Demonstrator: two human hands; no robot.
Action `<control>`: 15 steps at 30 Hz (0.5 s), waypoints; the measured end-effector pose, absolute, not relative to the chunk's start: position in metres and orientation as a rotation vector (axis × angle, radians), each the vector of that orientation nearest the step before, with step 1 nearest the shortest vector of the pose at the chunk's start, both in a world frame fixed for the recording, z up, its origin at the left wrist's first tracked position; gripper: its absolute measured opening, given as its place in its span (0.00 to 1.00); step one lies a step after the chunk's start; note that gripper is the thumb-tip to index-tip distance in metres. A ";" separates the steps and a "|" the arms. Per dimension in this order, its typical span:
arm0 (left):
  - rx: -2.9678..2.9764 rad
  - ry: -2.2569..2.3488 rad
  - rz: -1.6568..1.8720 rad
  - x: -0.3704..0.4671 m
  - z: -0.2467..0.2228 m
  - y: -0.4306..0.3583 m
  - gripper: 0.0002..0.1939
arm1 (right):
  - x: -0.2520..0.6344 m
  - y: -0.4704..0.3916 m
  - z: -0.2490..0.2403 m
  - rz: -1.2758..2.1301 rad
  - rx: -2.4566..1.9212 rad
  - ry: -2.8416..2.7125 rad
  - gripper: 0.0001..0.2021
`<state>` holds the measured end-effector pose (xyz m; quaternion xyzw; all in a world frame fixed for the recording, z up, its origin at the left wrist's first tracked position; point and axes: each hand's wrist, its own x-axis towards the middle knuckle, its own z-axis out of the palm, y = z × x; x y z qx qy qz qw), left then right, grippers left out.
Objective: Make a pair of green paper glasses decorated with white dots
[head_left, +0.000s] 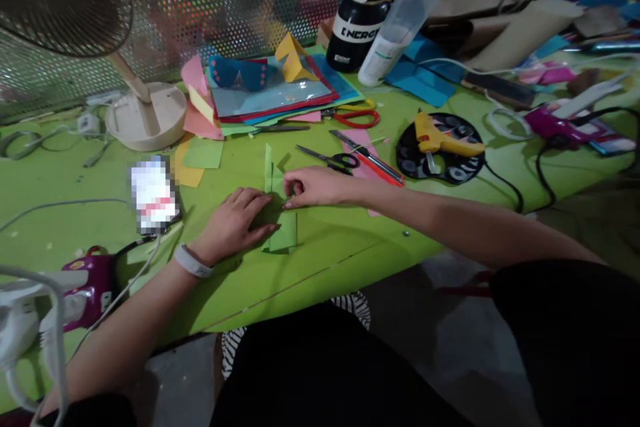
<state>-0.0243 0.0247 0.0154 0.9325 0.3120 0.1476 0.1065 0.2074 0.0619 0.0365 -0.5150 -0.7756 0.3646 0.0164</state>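
A folded piece of green paper (286,233) lies on the green table near its front edge, almost the same colour as the tabletop. My left hand (240,221), with a pale band on its wrist, rests at the paper's left side, fingers stretched out and thumb apart. From the right, my right hand (317,187) pinches the middle of the paper between thumb and curled fingers. The exact fold under the fingertips is hard to make out. Just behind my right hand are black scissors (333,159) and a utility knife (373,159) on pink paper.
A yellow glue gun (443,137) sits on a black palette-shaped pad to the right. Behind are paper sheets (280,97), paper glasses (240,73), red-handled scissors (357,118), a black bottle (357,23) and a clear bottle (405,20). A phone (154,195), cables and a fan (145,113) stand left.
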 end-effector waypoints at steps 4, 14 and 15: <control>2.729 0.956 0.449 -0.023 0.016 0.024 0.20 | 0.205 0.060 0.032 1.035 -1.643 -2.408 0.08; 2.766 0.936 0.422 -0.022 0.021 0.022 0.17 | 0.197 0.055 0.037 0.964 -1.759 -2.384 0.08; 2.783 0.932 0.422 -0.022 0.020 0.022 0.17 | 0.197 0.055 0.037 0.949 -1.767 -2.386 0.08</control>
